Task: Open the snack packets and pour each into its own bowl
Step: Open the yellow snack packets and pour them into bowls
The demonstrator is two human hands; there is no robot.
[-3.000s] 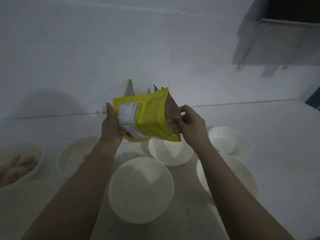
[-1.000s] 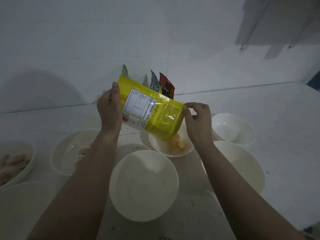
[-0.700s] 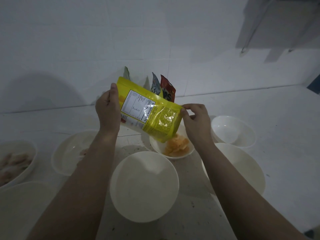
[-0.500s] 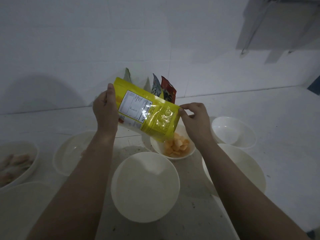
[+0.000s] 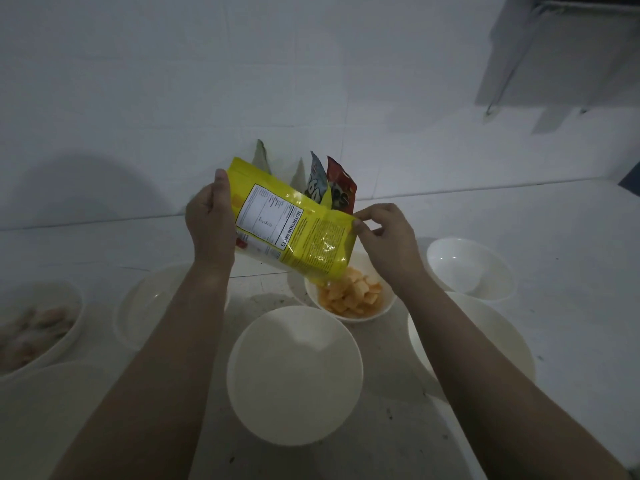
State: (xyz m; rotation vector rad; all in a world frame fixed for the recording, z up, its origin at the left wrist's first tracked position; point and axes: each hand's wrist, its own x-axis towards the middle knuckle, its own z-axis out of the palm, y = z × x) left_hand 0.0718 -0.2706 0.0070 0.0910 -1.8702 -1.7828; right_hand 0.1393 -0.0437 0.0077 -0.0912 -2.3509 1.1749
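The glossy yellow foil snack pouch (image 5: 294, 233) hangs tilted above the small white bowl of pale orange puffed snacks (image 5: 349, 296), its long axis sloping from the upper left, where its sealed bottom sits, down to the lower right, where its torn mouth points into that bowl. The left hand (image 5: 211, 223) grips the pouch's raised end, thumb along the near edge and fingers curled behind it, up and to the left of the snack bowl. The right hand (image 5: 384, 237) pinches the pouch's upper right corner between thumb and forefinger, just above the bowl's right rim, so it is the nearer hand to the mouth and likely steers the stream while the left hand sets the tilt. Emptying the pouch probably calls for lifting the left end higher while keeping the mouth over the bowl. Behind the bowl, against the white tiled wall (image 5: 311, 81), several unopened packets stand upright, among them a red packet (image 5: 343, 192) and a grey-blue one (image 5: 317, 181). In front of the bowl sits a larger empty white bowl (image 5: 294, 375); to its right are a small empty white bowl (image 5: 471, 268) and a wide white one (image 5: 512, 341) partly hidden by the right forearm. Far to its left, a bowl holding pinkish pieces (image 5: 38, 327) is blurred. Nothing blocks the pour, though the bowl's rim is low and the snack heap is already high, so pieces may spill over.
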